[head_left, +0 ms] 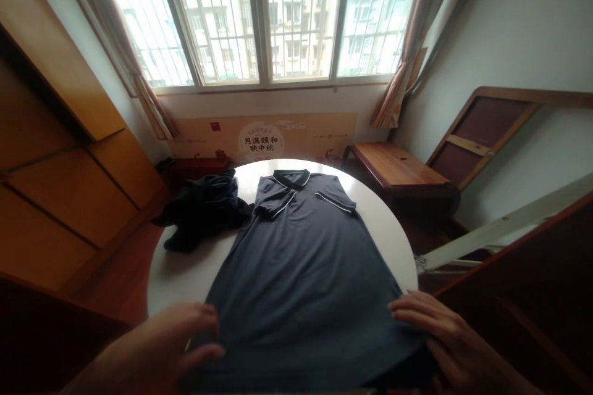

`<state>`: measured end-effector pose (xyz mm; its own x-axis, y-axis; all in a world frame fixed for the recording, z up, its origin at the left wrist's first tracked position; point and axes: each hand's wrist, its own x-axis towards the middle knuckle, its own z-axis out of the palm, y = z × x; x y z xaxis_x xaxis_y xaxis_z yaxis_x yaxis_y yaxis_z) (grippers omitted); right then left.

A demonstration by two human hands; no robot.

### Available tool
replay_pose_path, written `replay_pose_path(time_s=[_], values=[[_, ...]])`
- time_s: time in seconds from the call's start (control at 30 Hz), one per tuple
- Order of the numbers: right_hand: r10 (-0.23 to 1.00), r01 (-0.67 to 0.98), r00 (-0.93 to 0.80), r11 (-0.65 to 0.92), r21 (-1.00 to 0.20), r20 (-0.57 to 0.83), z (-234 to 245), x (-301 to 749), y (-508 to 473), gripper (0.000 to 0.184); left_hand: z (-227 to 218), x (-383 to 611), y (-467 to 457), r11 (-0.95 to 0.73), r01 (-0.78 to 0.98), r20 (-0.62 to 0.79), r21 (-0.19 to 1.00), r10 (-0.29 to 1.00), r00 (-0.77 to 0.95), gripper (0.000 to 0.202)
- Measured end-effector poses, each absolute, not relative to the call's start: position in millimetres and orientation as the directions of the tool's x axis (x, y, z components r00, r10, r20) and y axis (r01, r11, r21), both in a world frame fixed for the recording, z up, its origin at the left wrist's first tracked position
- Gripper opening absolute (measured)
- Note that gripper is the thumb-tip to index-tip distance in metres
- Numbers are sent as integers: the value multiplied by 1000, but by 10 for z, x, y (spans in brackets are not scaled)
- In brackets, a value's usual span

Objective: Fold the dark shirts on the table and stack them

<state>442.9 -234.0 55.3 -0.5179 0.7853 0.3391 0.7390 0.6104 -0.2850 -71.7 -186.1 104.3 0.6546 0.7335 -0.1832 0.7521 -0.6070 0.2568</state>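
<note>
A dark grey polo shirt [306,265] lies spread out, front up, with its black collar [291,178] at the far end and its hem towards me. White piping edges the collar and both short sleeves, which are folded inward over the chest. My left hand [178,336] is at the shirt's lower left edge, thumb and fingers apart. At the lower right edge, my right hand [442,330] rests on the cloth with its fingers stretched out. Part of the hem near me is dark and blurred.
The shirt lies on a round white table [171,284]. A heap of black clothing [204,207] sits at its left side. Beyond stand a wooden bench [398,163] at right, a printed cardboard panel [324,129] under the window, and wooden cabinets [69,197] at left.
</note>
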Motion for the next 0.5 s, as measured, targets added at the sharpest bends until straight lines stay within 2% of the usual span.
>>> replay_pose_path(time_s=[0.03, 0.07, 0.17, 0.23, 0.27, 0.37, 0.43, 0.5], values=[[795, 699, -515, 606, -379, 322, 672, 4385, -2144, 46, 1120, -588, -1619, -633, 718, -191, 290, 697, 691, 24], [804, 654, -529, 591, -473, 273, 806, 4333, -1912, 45, 1179, -428, -1330, -644, 717, -149, 268, 707, 691, 34], [729, 465, -682, 488, -738, 53, 1233, 4144, -1091, 39, 1214, 162, -294, -614, 770, 17, 173, 783, 621, 38], [584, 327, -804, 275, -904, -113, 1444, 4011, -545, 46, 1134, 542, 395, -530, 836, 60, 142, 848, 527, 35], [521, 318, -830, 150, -936, -198, 1504, 3949, -303, 51, 1073, 699, 698, -464, 877, 41, 124, 886, 462, 35], [489, 450, -772, -32, -893, -406, 1508, 3789, 211, 62, 851, 968, 1363, -392, 913, 10, 114, 919, 394, 39], [528, 582, -689, -6, -814, -497, 1417, 3707, 331, 66, 686, 993, 1612, -359, 926, -14, 119, 932, 363, 45], [541, 703, -629, 88, -706, -558, 1307, 3645, 275, 70, 521, 943, 1752, -323, 938, -43, 127, 943, 331, 50]])
